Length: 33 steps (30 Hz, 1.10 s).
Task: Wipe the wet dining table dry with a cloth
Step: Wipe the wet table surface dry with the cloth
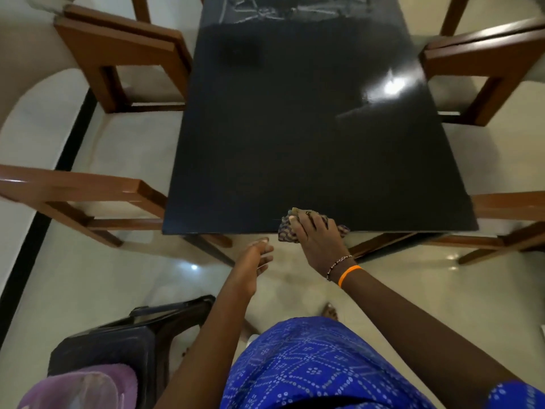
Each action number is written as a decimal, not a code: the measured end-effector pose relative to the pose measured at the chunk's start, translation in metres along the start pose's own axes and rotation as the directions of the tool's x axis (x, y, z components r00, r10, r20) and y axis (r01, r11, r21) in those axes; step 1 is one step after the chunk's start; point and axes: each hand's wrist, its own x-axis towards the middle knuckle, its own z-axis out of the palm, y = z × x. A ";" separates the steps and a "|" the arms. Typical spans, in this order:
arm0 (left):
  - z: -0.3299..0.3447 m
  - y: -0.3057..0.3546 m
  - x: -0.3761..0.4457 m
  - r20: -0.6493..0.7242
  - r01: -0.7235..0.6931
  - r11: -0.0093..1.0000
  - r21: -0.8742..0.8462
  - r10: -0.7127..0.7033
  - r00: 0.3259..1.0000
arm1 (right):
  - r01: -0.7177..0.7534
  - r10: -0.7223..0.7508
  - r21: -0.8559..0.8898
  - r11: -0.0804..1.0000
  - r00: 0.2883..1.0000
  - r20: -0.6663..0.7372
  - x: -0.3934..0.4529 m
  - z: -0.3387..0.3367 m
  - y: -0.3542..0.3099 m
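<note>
The dining table (pixel 309 143) has a dark glossy top that fills the middle of the view. Pale streaks of water show on its far end (pixel 280 10). My right hand (pixel 317 234) presses a patterned cloth (pixel 287 228) onto the table's near edge, slightly right of centre, with part of the cloth hanging over the edge. An orange band and a bead bracelet sit on that wrist. My left hand (pixel 255 261) hovers just below the near edge, off the table, fingers apart and holding nothing.
Wooden chairs stand on both sides: two on the left (pixel 124 54) (pixel 73 196) and two on the right (pixel 486 63) (pixel 507 214). A dark plastic chair (pixel 129 335) with a purple cloth (pixel 88 388) is at my lower left. The floor is pale tile.
</note>
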 end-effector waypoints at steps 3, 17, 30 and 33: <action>0.031 -0.005 0.002 0.046 -0.005 0.998 0.068 0.002 0.999 | -0.038 0.038 0.003 0.999 0.999 0.005 -0.023 0.017 0.043; 0.141 -0.019 -0.003 0.132 -0.056 0.965 0.255 0.023 0.991 | -0.143 0.141 0.064 0.988 0.989 0.040 -0.101 0.065 0.179; 0.151 -0.037 -0.012 0.233 -0.077 0.958 0.275 0.012 0.972 | -0.824 0.909 0.476 0.306 0.402 0.111 -0.157 0.108 0.261; 0.144 -0.035 -0.009 0.242 -0.071 0.970 0.232 0.013 0.970 | -0.635 0.926 0.704 -0.319 -0.052 0.373 -0.156 0.103 0.257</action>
